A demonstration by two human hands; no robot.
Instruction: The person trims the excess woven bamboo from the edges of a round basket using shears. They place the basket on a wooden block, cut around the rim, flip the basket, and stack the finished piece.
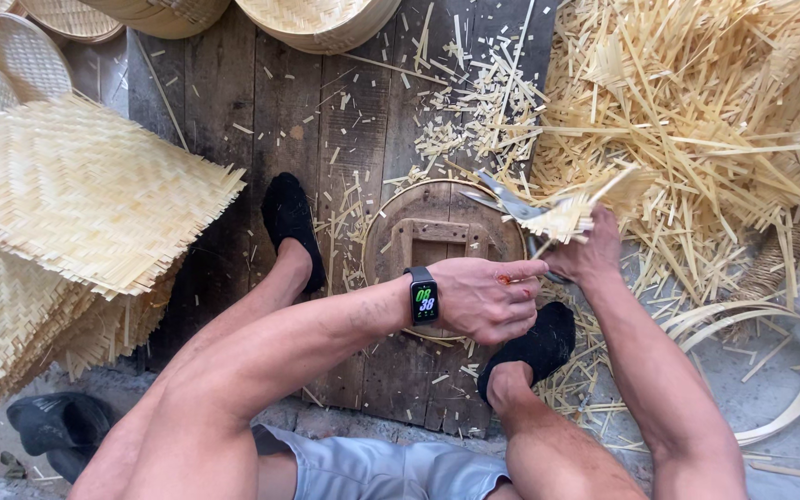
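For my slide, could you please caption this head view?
Right hand works scissors on bamboo strips; left hand steadies.

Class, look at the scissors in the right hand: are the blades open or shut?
Open. The scissors' two metal blades spread apart in a V beside the bamboo strips at the right hand.

Stacked woven bamboo mats (pixel 76 194) at left, shallow woven baskets (pixel 25 51) above, bent bamboo hoop (pixel 789 370) at right.

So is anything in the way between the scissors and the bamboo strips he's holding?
Nothing visible. The scissors in the right hand already reach the bundle of strips, with blades open against it. The left hand sits just below, beside the right hand, not across the blades.
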